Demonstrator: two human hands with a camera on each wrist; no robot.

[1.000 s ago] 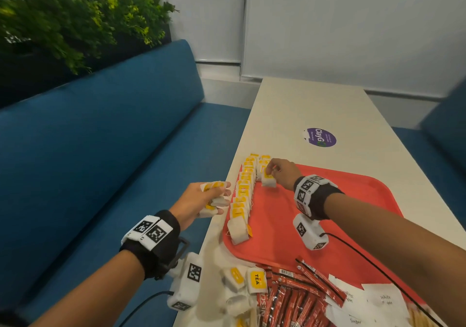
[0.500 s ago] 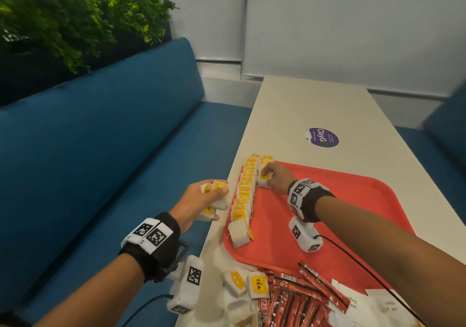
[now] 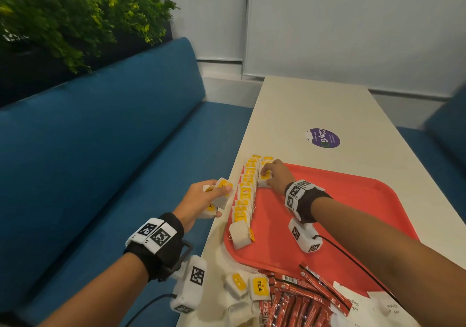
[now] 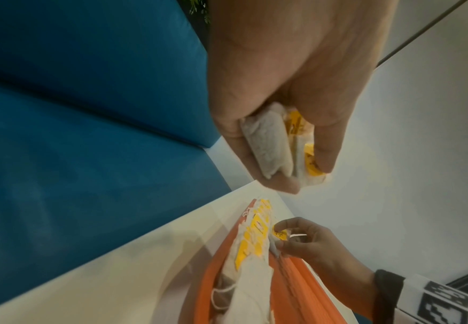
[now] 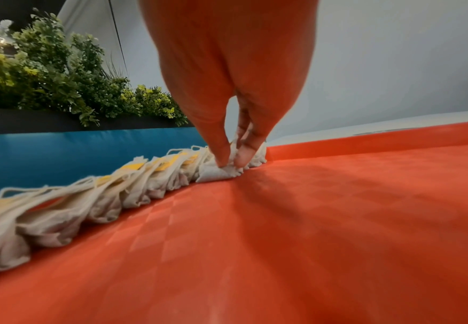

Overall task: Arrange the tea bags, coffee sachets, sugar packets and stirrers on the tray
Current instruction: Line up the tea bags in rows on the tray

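Observation:
A red tray (image 3: 353, 200) lies on the cream table. Several white tea bags (image 3: 243, 200) with yellow tags stand in a row along its left rim. At the far end of that row my right hand (image 3: 267, 178) pinches one tea bag (image 5: 219, 173) between thumb and fingers, and the bag touches the tray floor (image 5: 283, 230). Left of the tray, over the table edge, my left hand (image 3: 214, 195) grips a small bunch of tea bags (image 4: 271, 146). Loose tea bags (image 3: 259, 287), red coffee sachets (image 3: 302, 299) and white sugar packets (image 3: 353, 304) lie near the tray's front edge.
A blue bench (image 3: 100, 162) runs along the table's left side, with green plants (image 3: 75, 19) behind it. A purple sticker (image 3: 324, 138) sits on the table beyond the tray. Most of the tray floor right of the tea bag row is bare.
My right hand moved its tea bag a little farther along the row and set it down onto the tray. The left hand rose slightly with its bunch of bags.

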